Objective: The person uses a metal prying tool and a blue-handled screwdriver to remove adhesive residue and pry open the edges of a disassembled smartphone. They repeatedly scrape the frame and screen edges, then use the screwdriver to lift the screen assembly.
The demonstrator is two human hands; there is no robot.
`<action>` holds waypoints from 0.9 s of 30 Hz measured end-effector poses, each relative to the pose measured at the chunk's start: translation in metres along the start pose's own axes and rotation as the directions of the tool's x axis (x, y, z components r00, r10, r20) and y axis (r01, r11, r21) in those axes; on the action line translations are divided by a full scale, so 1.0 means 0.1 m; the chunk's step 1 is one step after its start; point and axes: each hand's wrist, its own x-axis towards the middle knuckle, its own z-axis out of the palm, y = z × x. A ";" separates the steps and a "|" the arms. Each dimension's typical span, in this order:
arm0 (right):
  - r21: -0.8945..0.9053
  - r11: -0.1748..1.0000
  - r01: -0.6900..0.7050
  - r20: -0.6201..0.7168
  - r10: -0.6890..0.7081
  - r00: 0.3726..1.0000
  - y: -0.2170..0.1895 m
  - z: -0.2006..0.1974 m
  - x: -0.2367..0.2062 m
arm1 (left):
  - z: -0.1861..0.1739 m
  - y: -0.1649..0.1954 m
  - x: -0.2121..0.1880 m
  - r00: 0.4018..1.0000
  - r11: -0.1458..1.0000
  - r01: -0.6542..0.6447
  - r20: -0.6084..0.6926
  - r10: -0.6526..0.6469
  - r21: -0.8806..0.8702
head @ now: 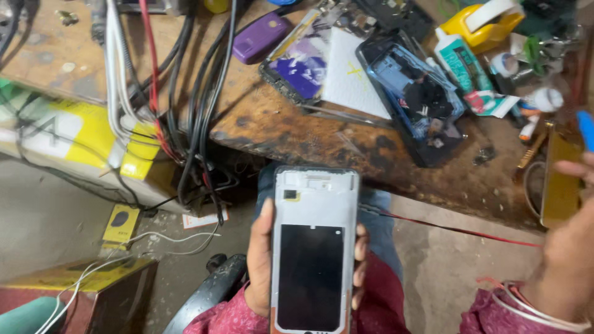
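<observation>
**Head view: a bare phone frame held steady below the table edge**

Head view looked down on our lap and the scorched front edge of the table (291,133). At the far left a bundle of black, white and red cables (185,105) hung over that edge toward the floor, well apart from what we held.

Our left hand (263,263) carried the phone frame (312,247) upright, inner side toward us, a dark rectangular panel filling its lower part. The thumb lay along the left rim and the fingertips curled round the right rim, so the grip was closed on the frame by its edges only. We judged that the sound way to hold it: pressure stayed on the rim, off the dark panel. The frame sat low, in front of the table and clear of it.

Beyond, on the table, lay an opened phone with a purple screen (303,68), a white sheet (349,77) and a gutted blue-backed phone (417,93), close together. A glue tube (461,62) stood to their right.

Our right hand (572,247) hovered at the right margin, beside the table; a blue tip (586,127) showed above its fingers, but we could not tell whether the hand clasped it.
</observation>
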 end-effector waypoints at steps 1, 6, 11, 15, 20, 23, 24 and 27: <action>-0.021 1.000 -0.005 0.004 0.005 1.000 0.03 -0.04 0.05 | 0.03 0.01 0.01 0.999 1.000 -0.022 -0.039 0.022 0.010; -0.139 0.982 -0.127 -0.016 0.126 0.992 0.06 -0.19 0.16 | 0.16 0.05 0.05 0.948 0.960 -0.200 -0.209 0.241 0.198; -0.667 0.741 0.079 0.085 -0.030 0.996 0.22 -0.35 0.21 | 0.17 0.04 0.07 0.900 0.873 -0.340 -0.146 0.410 0.350; -0.714 0.698 0.054 0.087 0.013 0.996 0.48 -0.39 0.18 | 0.21 0.13 0.13 0.906 0.858 -0.308 -0.149 0.396 0.411; -0.716 0.697 0.044 0.086 0.025 0.996 0.52 -0.35 0.13 | 0.34 0.23 0.15 0.907 0.861 -0.331 -0.120 0.403 0.385; -0.697 0.712 0.087 0.034 -0.089 0.995 0.22 -0.25 0.18 | 0.36 0.25 0.19 0.863 0.829 -0.365 -0.179 0.471 0.424; -0.594 0.804 0.038 -0.029 -0.068 0.997 0.07 -0.18 0.18 | 0.35 0.25 0.20 0.848 0.817 -0.374 -0.194 0.493 0.439; -0.248 0.968 0.023 -0.102 -0.050 0.994 -0.49 0.10 0.07 | 0.25 0.24 0.21 0.861 0.797 -0.389 -0.126 0.493 0.461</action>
